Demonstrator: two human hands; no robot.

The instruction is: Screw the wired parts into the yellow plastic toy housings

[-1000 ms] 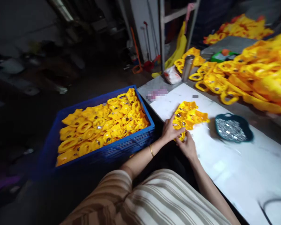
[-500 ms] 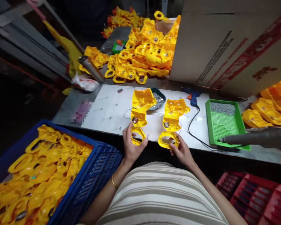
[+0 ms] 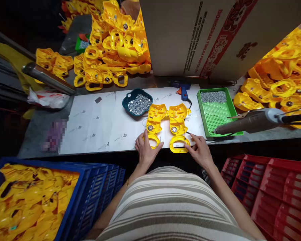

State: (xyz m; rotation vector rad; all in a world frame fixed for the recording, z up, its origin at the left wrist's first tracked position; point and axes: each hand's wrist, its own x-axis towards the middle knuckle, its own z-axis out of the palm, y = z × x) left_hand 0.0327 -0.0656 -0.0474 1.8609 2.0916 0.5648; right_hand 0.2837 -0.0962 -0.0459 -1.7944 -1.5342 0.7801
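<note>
Two yellow plastic toy shell halves lie side by side on the white sheet at the bench's front edge, hollow side up. The left shell half and the right shell half each carry a small round metal part, thin wires and a ring-shaped handle. My left hand is closed around the left shell's ring, fingers at its left, thumb at its right. My right hand grips the outer right edge of the other ring between thumb and fingers. Just beyond the left shell sits a dark green dish of small metal screws.
A glue gun lies behind the shells. At right, an electric screwdriver extends over a green basket holding small metal parts. Yellow shells are heaped behind and in a blue crate. A cardboard box stands at the back; red crates below right.
My view has turned to the right. The left shell half has moved closer to the right one and no longer overlaps the dish. Both hands still hold the rings.
</note>
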